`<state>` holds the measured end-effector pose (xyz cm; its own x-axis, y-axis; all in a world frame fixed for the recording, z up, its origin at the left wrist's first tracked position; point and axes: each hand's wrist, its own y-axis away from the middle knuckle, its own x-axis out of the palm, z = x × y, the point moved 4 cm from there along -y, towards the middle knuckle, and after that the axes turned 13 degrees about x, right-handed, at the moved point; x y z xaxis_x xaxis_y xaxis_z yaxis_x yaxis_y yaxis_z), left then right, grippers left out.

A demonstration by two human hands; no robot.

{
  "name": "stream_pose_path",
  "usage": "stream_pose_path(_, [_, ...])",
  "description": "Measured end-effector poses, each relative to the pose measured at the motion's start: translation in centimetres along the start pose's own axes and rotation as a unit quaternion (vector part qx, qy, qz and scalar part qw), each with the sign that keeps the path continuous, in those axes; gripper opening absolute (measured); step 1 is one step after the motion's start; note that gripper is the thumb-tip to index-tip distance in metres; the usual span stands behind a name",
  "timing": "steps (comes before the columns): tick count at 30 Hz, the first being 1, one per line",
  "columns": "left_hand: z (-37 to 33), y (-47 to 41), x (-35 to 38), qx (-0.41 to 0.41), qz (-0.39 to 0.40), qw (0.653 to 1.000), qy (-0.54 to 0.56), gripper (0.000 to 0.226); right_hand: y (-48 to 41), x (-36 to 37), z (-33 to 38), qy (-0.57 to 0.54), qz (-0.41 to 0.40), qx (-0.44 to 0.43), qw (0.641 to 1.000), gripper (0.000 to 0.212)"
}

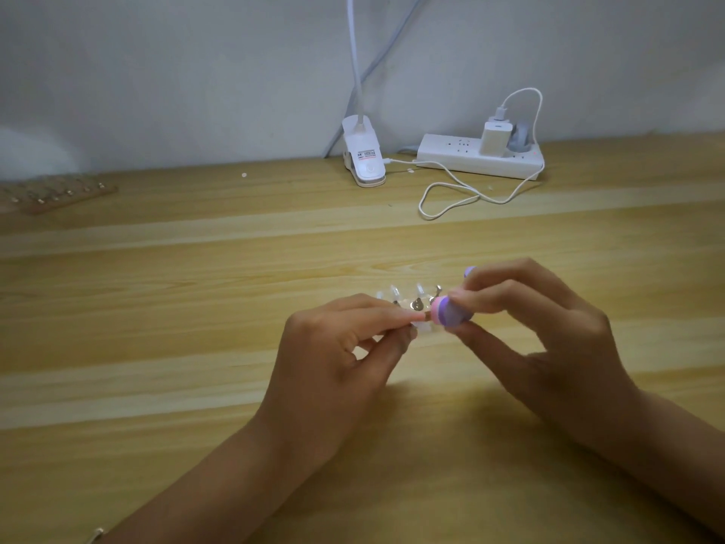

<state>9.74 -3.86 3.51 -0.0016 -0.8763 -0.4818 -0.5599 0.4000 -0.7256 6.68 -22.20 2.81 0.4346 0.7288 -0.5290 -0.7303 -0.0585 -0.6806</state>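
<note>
My right hand (pixel 549 339) grips a small purple tool with a pink band (pixel 447 314) between thumb and fingers, its pink end pointing left. My left hand (pixel 337 367) pinches a tiny piece (pixel 420 316) against that pink end; the piece is too small to make out. Right behind my fingertips a clear plastic holder with several small metal bits (pixel 412 298) lies on the wooden table (pixel 196 308). Both hands hover just above the tabletop, meeting at the middle.
At the back by the wall stand a white clip lamp base (pixel 363 157) and a white power strip (pixel 480 157) with a charger and a looping white cable (pixel 451 198). A wooden rack with small pieces (pixel 59 194) lies far left.
</note>
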Motion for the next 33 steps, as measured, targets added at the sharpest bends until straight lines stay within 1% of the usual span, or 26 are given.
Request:
stream_pose_path(1, [-0.1,0.0,0.1,0.007,0.001,1.0,0.004,0.021,0.2,0.1,0.5,-0.01,-0.002,-0.007,1.0,0.011])
stream_pose_path(4, [-0.4,0.1,0.3,0.028,0.016,0.999,0.008,0.02,1.3,1.3,1.5,-0.008,0.028,-0.036,0.999,0.009])
stream_pose_path(8, [0.2,0.1,0.0,-0.006,-0.006,1.0,0.001,0.022,0.2,0.7,0.1,-0.007,0.005,0.012,1.0,0.013])
stream_pose_path(10, [0.0,-0.1,0.0,0.002,-0.008,1.0,0.011,0.023,0.3,0.7,0.8,-0.027,-0.001,0.005,1.0,0.009])
stream_pose_path(13, [-0.5,-0.1,0.1,0.025,0.008,1.0,0.012,0.021,1.2,1.4,1.4,-0.019,0.026,-0.027,0.999,0.01])
stream_pose_path(14, [-0.4,-0.1,0.0,0.02,0.007,1.0,0.01,0.019,1.0,1.2,1.0,-0.009,0.027,-0.021,0.999,0.008])
stream_pose_path(17, [0.0,-0.2,-0.4,0.005,-0.002,1.0,-0.002,0.019,-0.1,0.4,0.3,-0.008,0.001,0.013,1.0,0.017])
stream_pose_path(19, [-0.1,-0.4,-0.5,0.013,-0.001,1.0,0.001,0.018,0.1,0.4,1.1,-0.032,-0.012,-0.003,0.999,0.012])
stream_pose_path(20, [-0.2,-0.3,-0.4,0.021,0.004,1.0,0.008,0.017,0.6,0.6,1.5,-0.036,-0.004,-0.023,0.999,0.01])
stream_pose_path(23, [-0.8,-0.2,0.0,0.045,0.031,0.998,0.009,0.013,1.5,1.1,1.7,-0.001,0.026,-0.068,0.997,0.022])
stream_pose_path(25, [-0.6,-0.1,0.1,0.033,0.029,0.999,0.011,0.013,1.0,0.9,0.9,0.013,0.021,-0.065,0.998,0.021])
stream_pose_path(28, [0.1,-0.1,0.1,0.005,0.02,1.0,0.023,0.014,0.8,0.9,0.8,-0.016,0.02,-0.052,0.998,0.015])
stream_pose_path(33, [0.4,-0.1,0.0,0.001,0.019,0.999,0.027,0.015,0.8,0.8,1.3,-0.031,0.02,-0.052,0.998,0.019])
